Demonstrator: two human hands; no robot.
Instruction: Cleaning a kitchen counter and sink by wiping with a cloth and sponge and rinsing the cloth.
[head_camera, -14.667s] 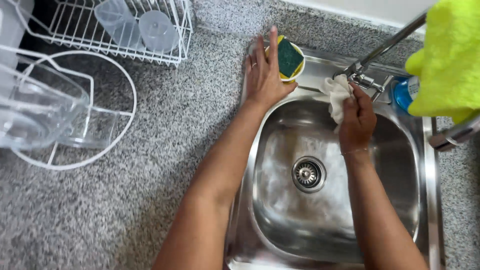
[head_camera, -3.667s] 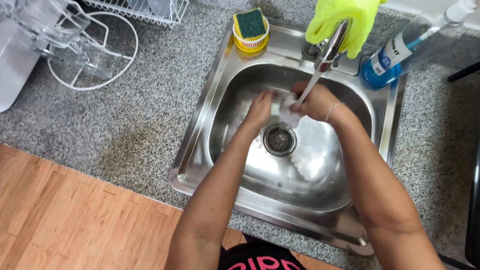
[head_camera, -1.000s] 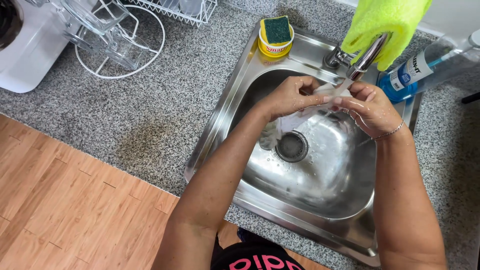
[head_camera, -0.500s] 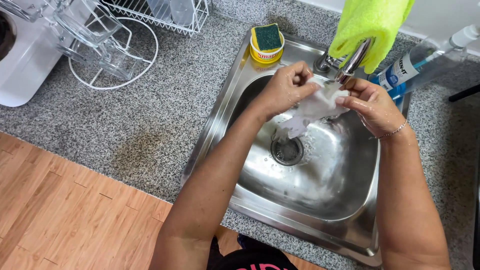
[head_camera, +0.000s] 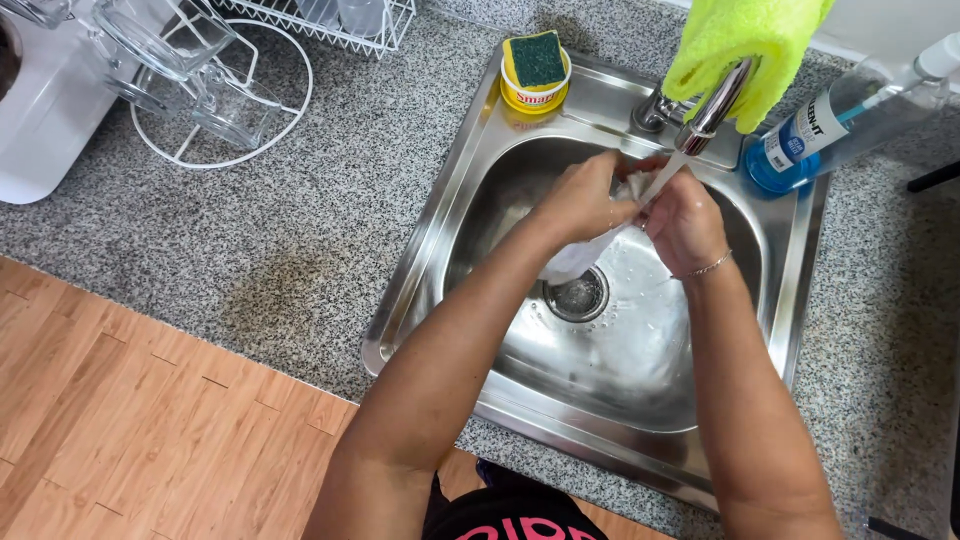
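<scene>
- Presently both hands grip a wet white cloth over the drain; left hand and right hand clamp its top under the running faucet
- Rinsing looks midway; wringing seems left; the steel sink holds nothing else

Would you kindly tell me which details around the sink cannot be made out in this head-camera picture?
- White cloth: mostly hidden inside the left hand and right hand; its shape is unclear.
- Tap: its base is covered by the yellow-green cloth.
- Blue bottle: its top is cut off by the right edge.
- Dish rack: cut off by the top edge.
</scene>
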